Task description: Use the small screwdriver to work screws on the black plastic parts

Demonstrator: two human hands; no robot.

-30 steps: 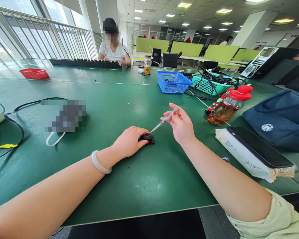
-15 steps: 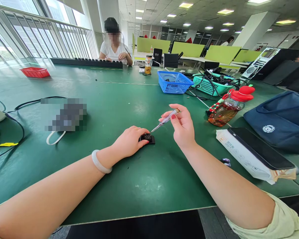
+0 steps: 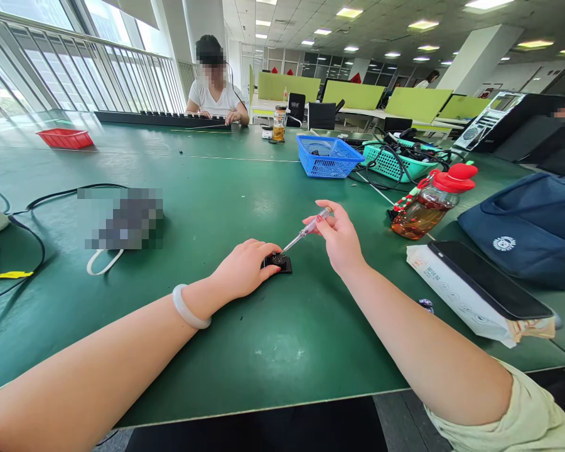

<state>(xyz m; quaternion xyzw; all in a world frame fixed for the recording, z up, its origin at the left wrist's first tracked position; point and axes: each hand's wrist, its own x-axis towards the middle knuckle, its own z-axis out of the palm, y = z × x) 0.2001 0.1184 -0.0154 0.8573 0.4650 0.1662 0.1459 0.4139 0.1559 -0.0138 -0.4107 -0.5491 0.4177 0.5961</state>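
A small black square part (image 3: 281, 263) lies flat on the green table (image 3: 245, 339). My left hand (image 3: 242, 269) rests on the table with its fingers curled, and the fingertips press down on the part's left edge. My right hand (image 3: 339, 238) pinches a slim clear-handled screwdriver (image 3: 305, 232) between thumb and fingers. The tool slants down to the left, and its metal tip touches the top of the black part. A pale bangle (image 3: 188, 309) sits on my left wrist.
To the right lie a white box with a dark phone on it (image 3: 475, 289), a red-capped bottle (image 3: 430, 202) and a navy bag (image 3: 527, 229). Blue basket (image 3: 327, 155) and teal basket (image 3: 395, 162) stand behind. Cables (image 3: 37, 207) run at left. A person sits at a keyboard (image 3: 162, 118) far back.
My right hand has turned the screwdriver slightly between its fingers and shifted a little; the tip stays on the black part. My left hand has not moved.
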